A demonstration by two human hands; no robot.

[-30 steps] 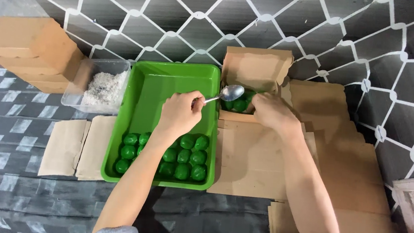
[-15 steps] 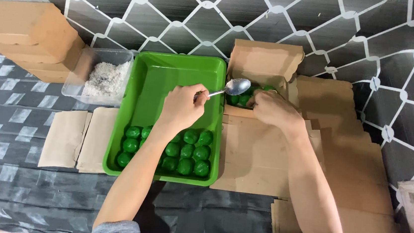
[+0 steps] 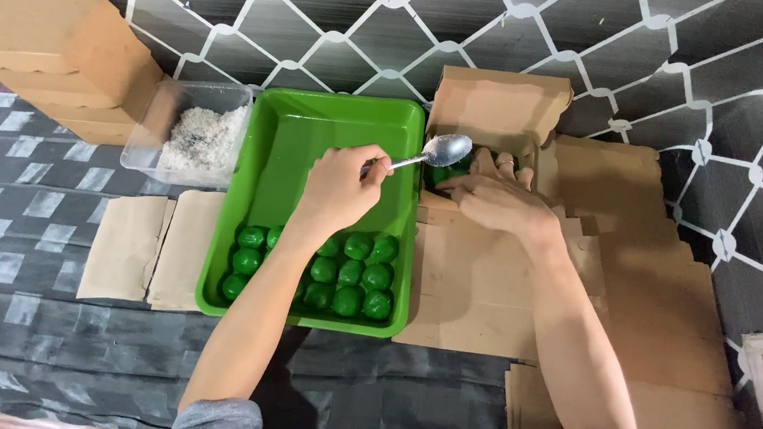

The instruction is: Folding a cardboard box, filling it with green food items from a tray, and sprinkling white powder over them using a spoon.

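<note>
Left hand point(image 3: 340, 183) clamped on spoon point(image 3: 424, 152), bowl empty over small open box point(image 3: 490, 127). Right hand point(image 3: 493, 201) loosely steadying the box. Green balls point(image 3: 340, 271) bunched at tray's point(image 3: 316, 126) near end, handy for scooping.

Left hand point(image 3: 340, 186) gripping spoon point(image 3: 433, 152); right hand point(image 3: 493, 200) apparently on box point(image 3: 499, 114).

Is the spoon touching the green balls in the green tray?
Apart. The head view shows the spoon held up by the left hand, its bowl over the cardboard box, away from the green balls.
</note>
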